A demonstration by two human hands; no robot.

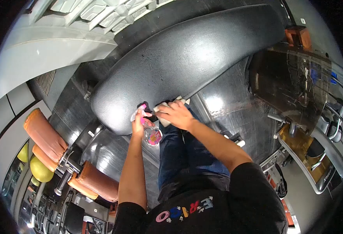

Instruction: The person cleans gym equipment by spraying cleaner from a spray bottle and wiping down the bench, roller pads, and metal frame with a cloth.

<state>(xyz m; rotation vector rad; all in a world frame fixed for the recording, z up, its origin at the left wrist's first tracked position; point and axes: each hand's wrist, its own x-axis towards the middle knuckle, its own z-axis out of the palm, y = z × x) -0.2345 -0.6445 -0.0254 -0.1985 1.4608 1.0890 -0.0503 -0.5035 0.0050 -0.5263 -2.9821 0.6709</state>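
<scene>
A clear spray bottle (154,137) with a pink and white spray head is held by my left hand (138,124), its fingers wrapped round the neck. Under my right hand (175,114) is a pale cloth (164,120), gripped at the near edge of a long black padded bench (171,66). Small dark spots or drops show on the bench's black surface beyond my hands. Both hands are side by side, a short gap apart, above my legs.
Brown padded rollers (46,134) on a metal frame stand at the left, with a green ball (42,169) beside them. A dark glossy panel (288,82) and gym equipment with a yellow-brown panel (302,154) are at the right. The floor is dark and shiny.
</scene>
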